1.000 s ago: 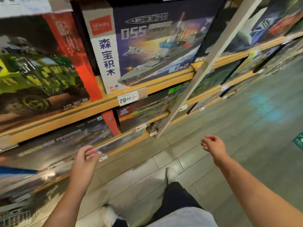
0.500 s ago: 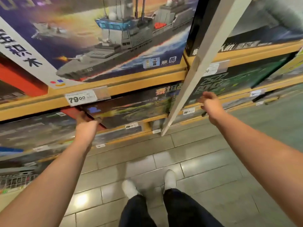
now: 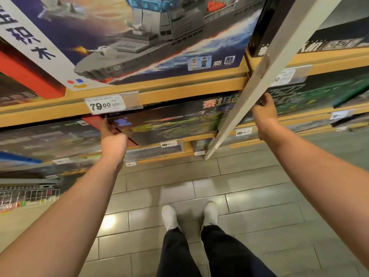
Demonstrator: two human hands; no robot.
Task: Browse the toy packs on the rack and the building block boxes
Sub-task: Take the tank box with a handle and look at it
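Note:
A dark building block box with green artwork and orange characters lies on the second wooden shelf, its near edge sticking out past the shelf front. My left hand grips its left corner. My right hand grips its right end, partly behind the white upright post. Above it stands a large box showing a grey warship numbered 101.
Wooden shelf edges carry price tags, one reading 79.00 and one 59.00. More dark boxes fill the shelves left and right. A wire basket sits low left. Grey tiled floor and my white shoes lie below.
I have stepped closer to the rack. Both hands rose from hanging free to the second shelf and took hold of the two ends of the dark box, which now juts forward.

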